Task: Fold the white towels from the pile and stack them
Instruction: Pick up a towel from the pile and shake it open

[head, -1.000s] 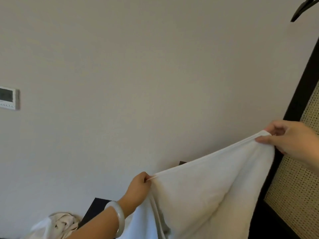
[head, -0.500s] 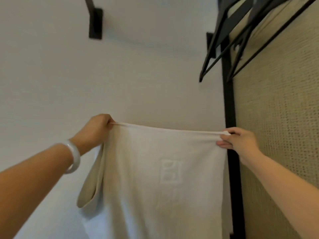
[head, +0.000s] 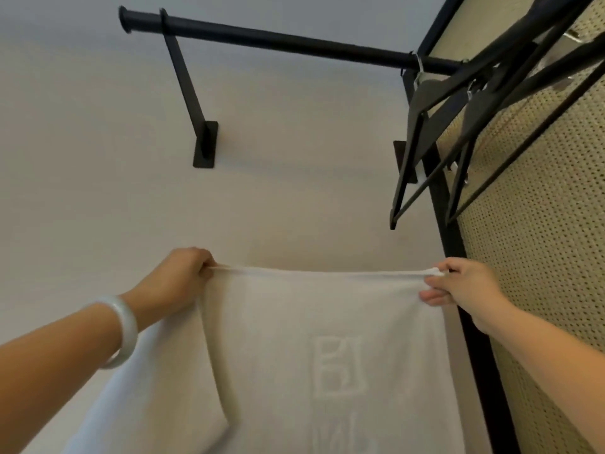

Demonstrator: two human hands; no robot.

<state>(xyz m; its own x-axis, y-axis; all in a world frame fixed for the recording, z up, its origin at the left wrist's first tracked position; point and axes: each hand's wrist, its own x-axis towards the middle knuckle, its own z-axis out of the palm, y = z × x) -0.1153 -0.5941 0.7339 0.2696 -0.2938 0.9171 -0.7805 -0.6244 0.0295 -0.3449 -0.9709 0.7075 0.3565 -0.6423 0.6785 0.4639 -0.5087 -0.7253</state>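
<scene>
Head view: my left hand (head: 183,273) and right hand (head: 458,285) each pinch a top corner of the white embossed terry towel (head: 327,339), hanging low in frame; no fold made yet.

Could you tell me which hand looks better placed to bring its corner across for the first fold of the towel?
Probably the left hand: it has open wall around it, whereas the right hand pinches the towel close beside the black frame.
</scene>
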